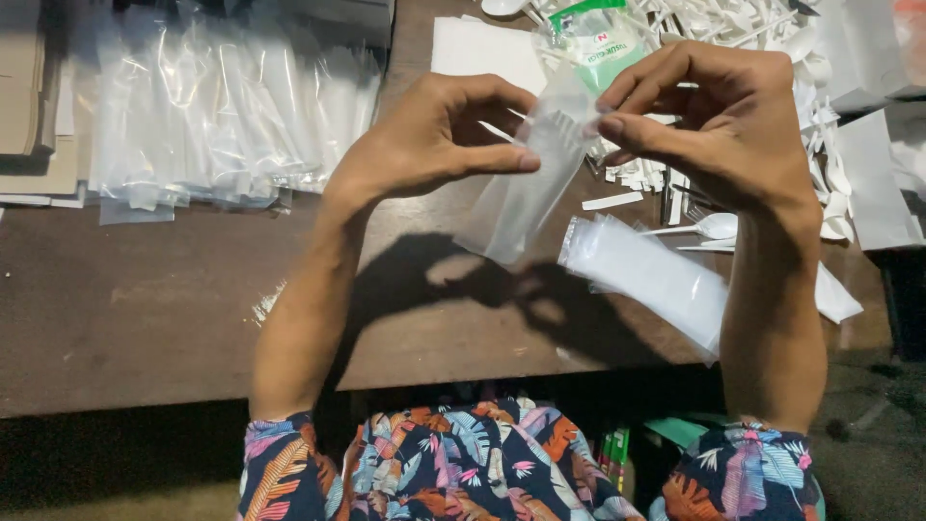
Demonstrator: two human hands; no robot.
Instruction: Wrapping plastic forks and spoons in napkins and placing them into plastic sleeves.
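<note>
Your left hand (434, 140) and right hand (714, 116) both pinch the upper end of a clear plastic sleeve (526, 188), thumb and fingertips closed on its mouth from either side, with a white plastic fork (550, 130) showing at that opening. The sleeve hangs above the brown table (145, 309), clear of the surface, its long axis running from the pinched end at upper right down to the free end at lower left. Directly beneath your hands the table is bare, and its near edge runs just in front of your forearms. To the right, under your right forearm, lies a flat stack of empty clear sleeves (651, 275), its long axis slanting toward the lower right. Beyond your hands sits a loose heap of white plastic cutlery (772, 43) and a green-and-white packet (603, 39), beside a sheet of white paper (482, 48). At the far left, a row of filled clear bags (222, 116) covers the table's back edge.
</note>
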